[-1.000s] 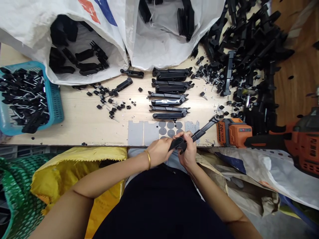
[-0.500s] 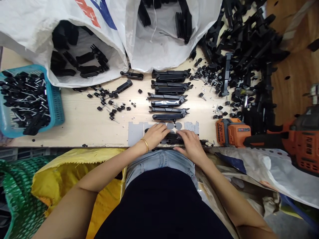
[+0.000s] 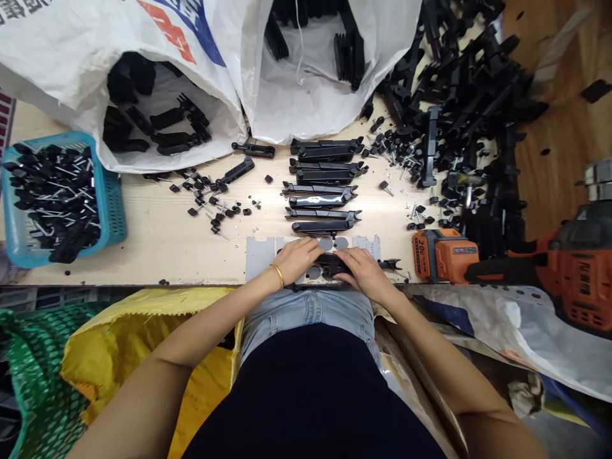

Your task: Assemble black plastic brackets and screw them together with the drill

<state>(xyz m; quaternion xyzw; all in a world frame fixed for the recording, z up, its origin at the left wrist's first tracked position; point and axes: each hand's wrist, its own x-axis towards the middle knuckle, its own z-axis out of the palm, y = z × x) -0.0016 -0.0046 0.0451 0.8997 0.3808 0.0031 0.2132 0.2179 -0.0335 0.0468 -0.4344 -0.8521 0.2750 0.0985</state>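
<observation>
At the table's front edge, my left hand point(image 3: 297, 258), with a gold bangle at its wrist, has its fingertips closed on the left part of a black plastic folding arm point(image 3: 329, 261). My right hand point(image 3: 364, 271) grips the right part of the same arm, thumb below and fingers above. A forked black end point(image 3: 391, 264) sticks out to the right from behind that hand. Beneath lies a grey pad point(image 3: 261, 258) with round grey discs point(image 3: 341, 243). Just beyond the hands is a stack of paired black arms point(image 3: 325, 226), laid in rows.
A blue basket point(image 3: 113, 207) of black-headed screws stands at left. White sacks point(image 3: 215, 121) holding black parts lean at the back. Loose knobs and screws point(image 3: 205, 197) lie left of the rows. On the right are a heap of black parts point(image 3: 459, 95) and an orange cordless drill point(image 3: 583, 268).
My right hand has shifted slightly left, its thumb moving up onto the black arm. The forked end now shows more to the right. The camera view has shifted a little.
</observation>
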